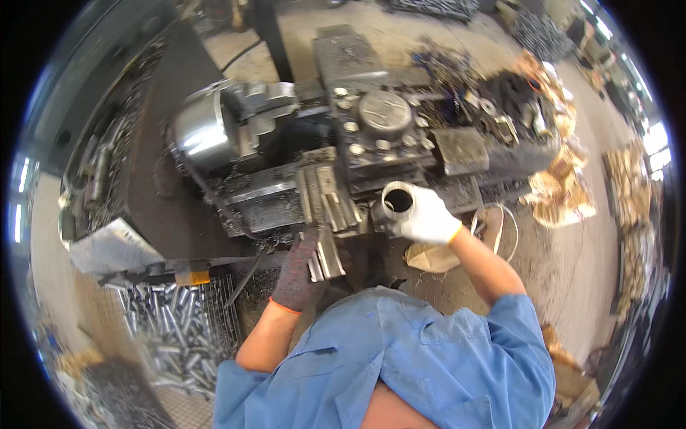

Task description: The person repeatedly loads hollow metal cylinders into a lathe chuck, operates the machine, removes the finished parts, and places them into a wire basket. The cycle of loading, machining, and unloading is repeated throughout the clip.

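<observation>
My left hand (294, 270), in a dark grey knit glove with an orange cuff, is closed at the side of shiny steel rods (327, 259) by the machine's front edge. Part of its fingers is hidden behind them. More short metal bars (330, 193) lie just beyond, on the lathe bed. My right hand (431, 217), gloved in white, wraps round a hollow metal cylinder (397, 198) whose dark open end faces up. Whether this cylinder is fixed to the lathe cannot be told. Beyond it stands the bolted tool post (384, 114); the jawed chuck (207, 127) is at left.
A wire basket of shiny metal pins (171, 332) stands low at left. Metal shavings (439, 64) and a dark cloth (511, 96) lie on the machine's far right. Brown paper (561, 193) hangs there. A beige bag (431, 259) is below my right hand.
</observation>
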The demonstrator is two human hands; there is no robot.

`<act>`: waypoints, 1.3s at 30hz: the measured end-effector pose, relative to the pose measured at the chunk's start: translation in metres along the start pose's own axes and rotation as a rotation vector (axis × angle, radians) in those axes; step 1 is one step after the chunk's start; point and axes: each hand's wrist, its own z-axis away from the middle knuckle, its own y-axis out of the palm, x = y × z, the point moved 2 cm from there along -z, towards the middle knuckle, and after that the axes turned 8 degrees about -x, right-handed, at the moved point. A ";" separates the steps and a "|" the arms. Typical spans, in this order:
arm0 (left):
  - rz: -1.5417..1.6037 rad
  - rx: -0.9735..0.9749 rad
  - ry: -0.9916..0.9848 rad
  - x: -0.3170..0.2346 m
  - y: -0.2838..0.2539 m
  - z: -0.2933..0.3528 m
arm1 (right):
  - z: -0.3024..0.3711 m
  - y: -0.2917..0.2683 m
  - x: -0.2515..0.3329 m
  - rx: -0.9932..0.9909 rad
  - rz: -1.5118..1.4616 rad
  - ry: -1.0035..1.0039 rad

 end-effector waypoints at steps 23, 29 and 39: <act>0.016 0.277 0.810 -0.152 0.072 -0.043 | -0.124 0.047 0.137 0.040 -0.540 0.104; -1.263 -0.414 1.470 -0.287 0.109 -0.119 | -0.218 -0.080 0.141 -0.222 0.758 -0.591; -0.846 -0.387 1.188 -0.144 -0.029 -0.046 | -0.339 0.000 0.055 0.351 0.694 -0.410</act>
